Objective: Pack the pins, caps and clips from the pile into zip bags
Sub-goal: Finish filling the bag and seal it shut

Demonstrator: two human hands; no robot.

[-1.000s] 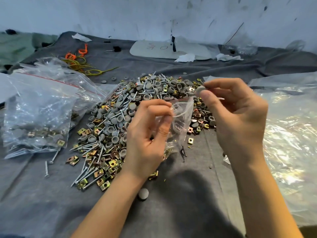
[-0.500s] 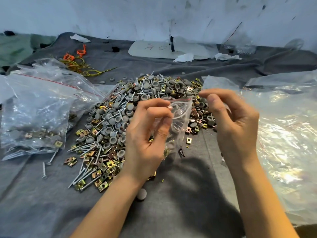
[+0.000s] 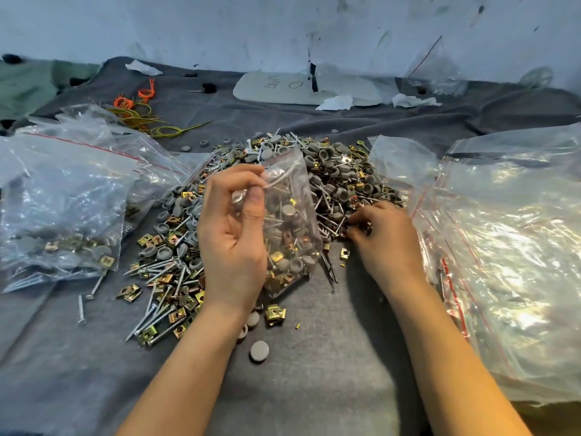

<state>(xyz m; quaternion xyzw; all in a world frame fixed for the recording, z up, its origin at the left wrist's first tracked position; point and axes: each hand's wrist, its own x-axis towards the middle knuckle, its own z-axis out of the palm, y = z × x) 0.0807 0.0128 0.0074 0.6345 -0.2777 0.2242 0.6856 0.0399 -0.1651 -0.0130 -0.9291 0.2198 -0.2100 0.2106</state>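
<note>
From the head view, the left hand (image 3: 232, 243) stood upright, thumb and fingers pinching the top edge of a small clear plastic zip bag (image 3: 290, 221) that hung part-filled with grey caps, brass clips and steel pins. The right hand (image 3: 385, 236) lay palm down, fingertips curled into the near right edge of the mixed pile of pins, caps and clips (image 3: 333, 171); whether they held a piece could not be told. Crinkled filled bags (image 3: 63, 202) bordered the left and glossy empty bags (image 3: 509, 234) the right, with bare grey felt cloth (image 3: 314, 379) nearest the person.
</note>
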